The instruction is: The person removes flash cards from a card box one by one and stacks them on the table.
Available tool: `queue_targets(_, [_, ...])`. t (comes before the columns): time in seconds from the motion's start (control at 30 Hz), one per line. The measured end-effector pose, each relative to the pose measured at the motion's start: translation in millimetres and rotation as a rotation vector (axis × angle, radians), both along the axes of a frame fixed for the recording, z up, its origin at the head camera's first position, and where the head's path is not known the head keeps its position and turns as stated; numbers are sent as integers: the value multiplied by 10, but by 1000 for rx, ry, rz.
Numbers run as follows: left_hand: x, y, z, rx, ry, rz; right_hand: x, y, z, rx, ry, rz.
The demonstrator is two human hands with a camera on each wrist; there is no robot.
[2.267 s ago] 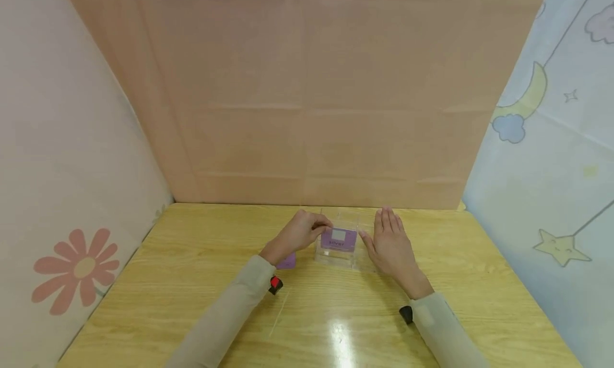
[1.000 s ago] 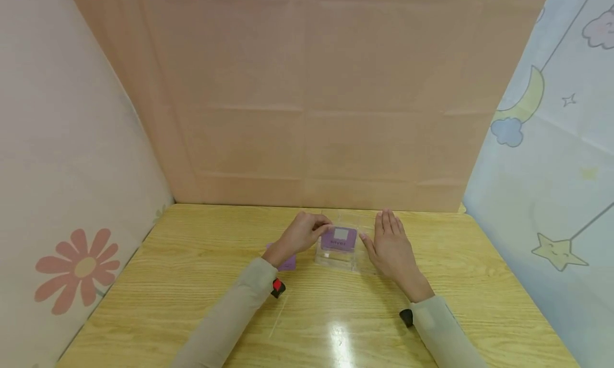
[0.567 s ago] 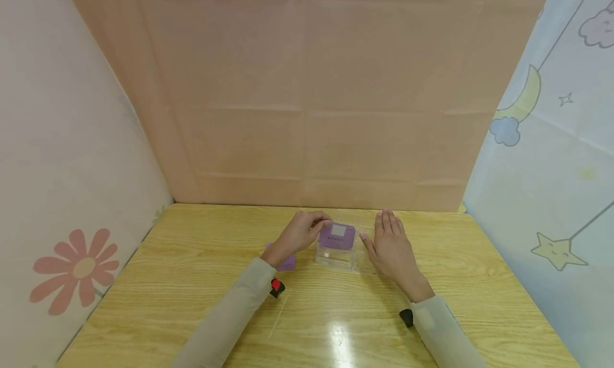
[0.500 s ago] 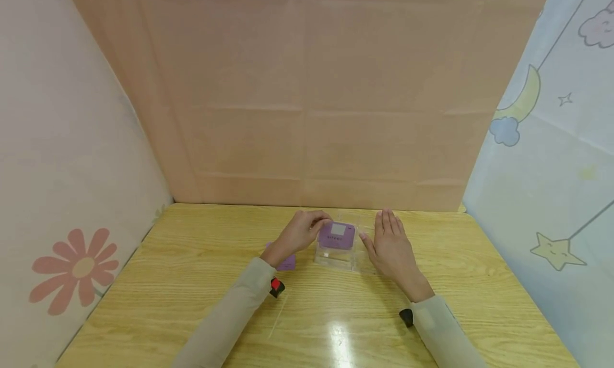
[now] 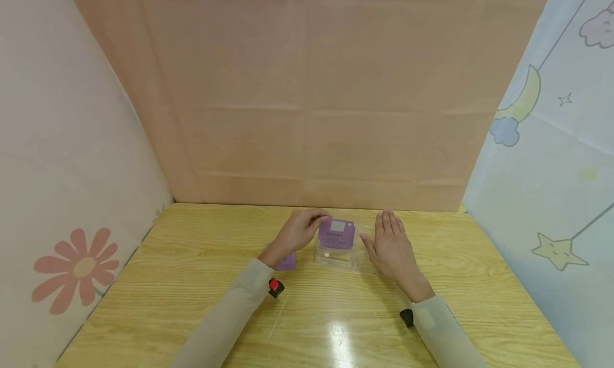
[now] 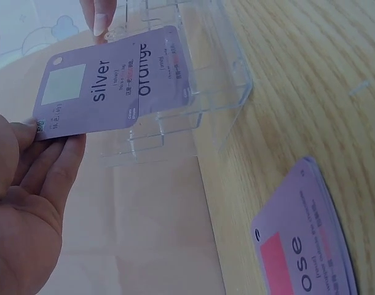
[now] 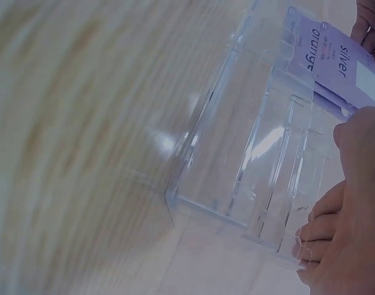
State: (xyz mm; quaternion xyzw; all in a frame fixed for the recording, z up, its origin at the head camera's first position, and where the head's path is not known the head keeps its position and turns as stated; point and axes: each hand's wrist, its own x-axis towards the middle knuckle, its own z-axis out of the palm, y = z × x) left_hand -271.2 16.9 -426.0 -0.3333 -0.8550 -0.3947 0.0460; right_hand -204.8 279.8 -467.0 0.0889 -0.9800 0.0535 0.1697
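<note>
STATUS: SILVER CARD IN HAND AT CLEAR HOLDER

Silver card [image 6: 83, 98]: at the clear holder [image 5: 336, 262], printed face to the near side, higher than the orange card [image 6: 172, 67] and overlapping its upper part.

Left hand [image 5: 298, 233]: thumb and fingers narrow, in a pinch on the upper left corner of the silver card.

Right hand [image 5: 390, 248]: fingers straight and together, thumb apart, no card in grip; position along the right side of the holder. Pressure against the plastic: cannot tell.

Progress, by judgement:
- Orange card: lower end behind clear plastic, apparently seated.
- Silver card: not yet released. Direction of transfer, into or out of the holder: cannot tell.
- Card stack [image 6: 304, 239]: on the wooden table [image 5: 479, 304], left of the holder and apart from it, out of both hands; apparently still to be dealt with, or already set aside.
</note>
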Motion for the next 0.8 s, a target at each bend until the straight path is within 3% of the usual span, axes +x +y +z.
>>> queue_targets(0.37, [36,-88,9,118,9,15,-3,-27,-9,12,26,-4])
queue_targets(0.6, [68,-133,23,191,-63,57,13,-6,20,25,11,-7])
queue_targets(0.8, [77,-153,23,284,-144,45,36,24,42,19,8,-7])
